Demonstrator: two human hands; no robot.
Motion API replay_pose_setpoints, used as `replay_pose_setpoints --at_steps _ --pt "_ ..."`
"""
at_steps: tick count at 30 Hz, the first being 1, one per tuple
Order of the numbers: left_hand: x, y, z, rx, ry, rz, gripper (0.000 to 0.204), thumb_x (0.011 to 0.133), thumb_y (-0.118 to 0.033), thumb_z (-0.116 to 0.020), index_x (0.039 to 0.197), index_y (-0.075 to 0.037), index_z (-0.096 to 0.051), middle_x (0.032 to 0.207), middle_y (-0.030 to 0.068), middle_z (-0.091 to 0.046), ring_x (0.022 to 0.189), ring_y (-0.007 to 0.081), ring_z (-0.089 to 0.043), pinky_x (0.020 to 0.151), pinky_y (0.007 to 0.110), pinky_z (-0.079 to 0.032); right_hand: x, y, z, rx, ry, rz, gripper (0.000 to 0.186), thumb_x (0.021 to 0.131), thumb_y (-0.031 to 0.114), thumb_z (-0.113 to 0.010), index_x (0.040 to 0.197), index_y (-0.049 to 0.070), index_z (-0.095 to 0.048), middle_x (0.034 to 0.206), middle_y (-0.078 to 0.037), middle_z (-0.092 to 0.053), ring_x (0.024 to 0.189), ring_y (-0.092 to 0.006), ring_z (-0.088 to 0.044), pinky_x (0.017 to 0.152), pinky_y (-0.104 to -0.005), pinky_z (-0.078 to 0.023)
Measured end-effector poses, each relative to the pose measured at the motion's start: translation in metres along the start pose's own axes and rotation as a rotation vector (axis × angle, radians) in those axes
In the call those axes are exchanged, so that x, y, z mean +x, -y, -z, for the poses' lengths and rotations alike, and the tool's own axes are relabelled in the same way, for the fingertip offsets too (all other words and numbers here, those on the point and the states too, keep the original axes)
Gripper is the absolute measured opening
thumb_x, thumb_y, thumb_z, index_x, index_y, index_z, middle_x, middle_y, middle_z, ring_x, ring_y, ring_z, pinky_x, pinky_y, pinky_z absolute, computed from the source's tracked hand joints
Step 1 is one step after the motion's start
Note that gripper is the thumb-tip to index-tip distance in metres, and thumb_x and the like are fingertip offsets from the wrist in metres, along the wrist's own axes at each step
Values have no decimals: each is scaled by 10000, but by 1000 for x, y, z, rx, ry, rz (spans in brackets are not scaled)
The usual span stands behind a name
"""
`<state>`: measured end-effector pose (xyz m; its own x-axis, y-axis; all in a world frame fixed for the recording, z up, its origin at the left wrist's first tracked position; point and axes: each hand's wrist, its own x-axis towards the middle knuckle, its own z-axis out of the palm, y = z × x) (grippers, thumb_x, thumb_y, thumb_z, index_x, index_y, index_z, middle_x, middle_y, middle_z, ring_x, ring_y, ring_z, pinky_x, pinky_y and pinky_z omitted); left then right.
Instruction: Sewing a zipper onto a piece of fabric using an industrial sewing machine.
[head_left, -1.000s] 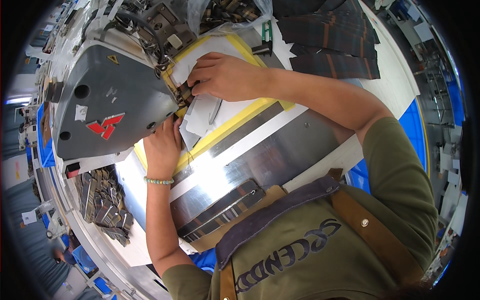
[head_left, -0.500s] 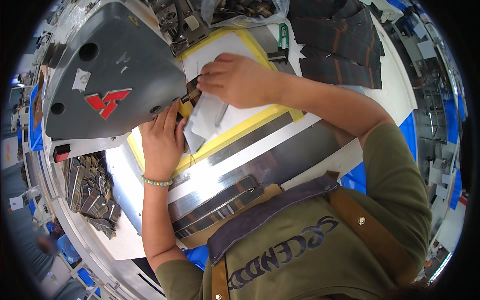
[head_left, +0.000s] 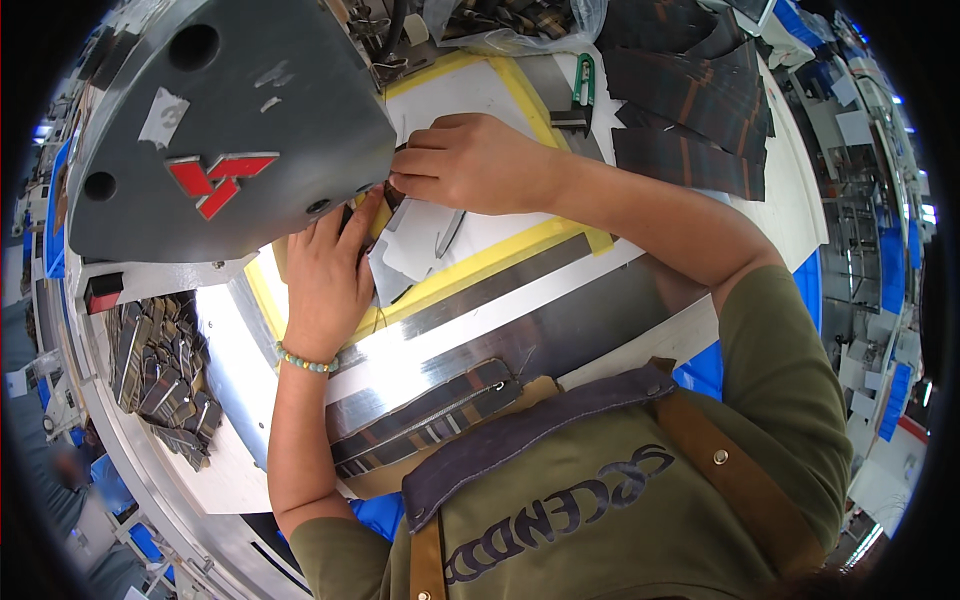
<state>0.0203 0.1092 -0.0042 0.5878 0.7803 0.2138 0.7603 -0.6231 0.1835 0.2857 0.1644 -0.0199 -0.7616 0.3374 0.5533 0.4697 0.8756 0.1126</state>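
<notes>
A large grey sewing machine head [head_left: 300,120] with a red emblem reaches in from the upper left, hiding the needle area. Beside its lower edge my left hand [head_left: 328,280] lies with fingers stretched forward, pressing on a mostly hidden small plaid fabric piece [head_left: 392,198]. My right hand [head_left: 478,165] has its fingers bent together at that piece's far end, gripping it. Under and between the hands are a whitish sheet or card [head_left: 405,250] and a slim grey metal strip [head_left: 449,236], on a white work surface bordered with yellow tape [head_left: 470,271].
Green-handled thread snips [head_left: 583,82] lie at the back beside dark plaid fabric panels [head_left: 690,115]. A clear bag [head_left: 555,40] of plaid pieces stands behind. Left of the machine bed is a heap of plaid pieces with zippers [head_left: 165,385]. A zippered plaid strip [head_left: 430,410] lies near my body.
My left index finger has moved in under the machine's edge, closer to the right hand. The right fingers have bent closer in, covering more of the plaid piece. The whole view has shifted slightly.
</notes>
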Motion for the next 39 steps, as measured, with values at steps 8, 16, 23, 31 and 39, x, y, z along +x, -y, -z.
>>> replay_pose_setpoints --at_steps 8,16,23,31,39 --pt "1 -1 1 11 45 33 784 809 72 -579 1558 -158 -597 1496 211 -567 1380 437 -512 1217 525 -356 1 0 -3 -34 40 28 121 816 151 -741 924 98 -742 1065 15 -691 1046 -158 -685 812 -322 -614" --pt "-4 5 -2 -60 -86 2 560 909 -128 -762 1456 -83 -656 1361 186 -670 1275 395 -590 1121 499 -441 -3 -2 3 71 -39 50 280 886 170 -704 1155 120 -763 1117 -3 -700 1070 -197 -687 925 -362 -594" --pt "-3 5 1 -46 -51 1 540 883 -65 -744 1414 -19 -657 1342 187 -689 1271 396 -591 1134 497 -447 -5 0 0 70 41 -94 291 911 164 -705 1190 152 -785 1169 -5 -694 1088 -215 -680 957 -394 -573" --pt "-4 7 5 -95 1 31 723 808 65 -657 1519 -51 -590 1513 166 -615 1375 398 -552 1225 500 -389 -6 -6 4 97 84 -112 298 899 165 -740 1183 213 -819 1189 -20 -698 1104 -240 -687 986 -398 -566" --pt "-6 7 5 -87 12 31 718 805 70 -659 1511 -42 -592 1512 170 -617 1363 399 -559 1216 502 -397 -5 -6 5 108 101 -123 282 902 177 -745 1169 219 -825 1218 -24 -692 1113 -251 -690 991 -395 -567"
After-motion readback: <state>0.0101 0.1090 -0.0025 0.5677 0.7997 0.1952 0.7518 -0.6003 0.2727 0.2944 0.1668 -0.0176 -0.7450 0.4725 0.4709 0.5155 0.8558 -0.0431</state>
